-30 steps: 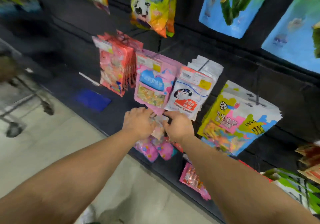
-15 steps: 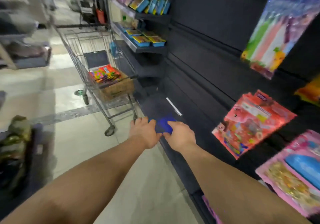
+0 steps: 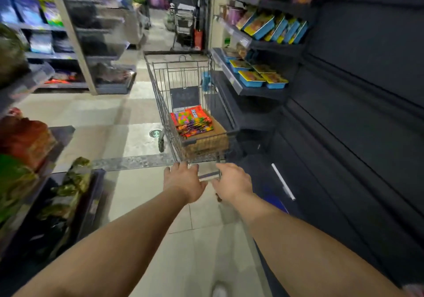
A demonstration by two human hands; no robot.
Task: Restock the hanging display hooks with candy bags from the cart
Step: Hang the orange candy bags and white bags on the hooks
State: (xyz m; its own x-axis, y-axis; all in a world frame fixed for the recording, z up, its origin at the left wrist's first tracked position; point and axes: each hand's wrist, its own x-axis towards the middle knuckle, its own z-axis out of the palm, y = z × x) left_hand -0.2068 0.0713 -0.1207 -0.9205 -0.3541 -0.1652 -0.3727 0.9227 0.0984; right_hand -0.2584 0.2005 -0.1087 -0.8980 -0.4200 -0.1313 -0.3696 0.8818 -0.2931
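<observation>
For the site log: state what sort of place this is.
Most likely a shop aisle, a supermarket or snack store. A wire shopping cart holds candy bags on a cardboard box, and shelves carry rows of blue packaged trays.

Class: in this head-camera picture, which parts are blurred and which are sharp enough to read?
Head view: left shelves smeared by motion blur; cart and candy bags fairly sharp; both hands slightly soft; dark right wall dim; wide-angle lens bends the edges.
</observation>
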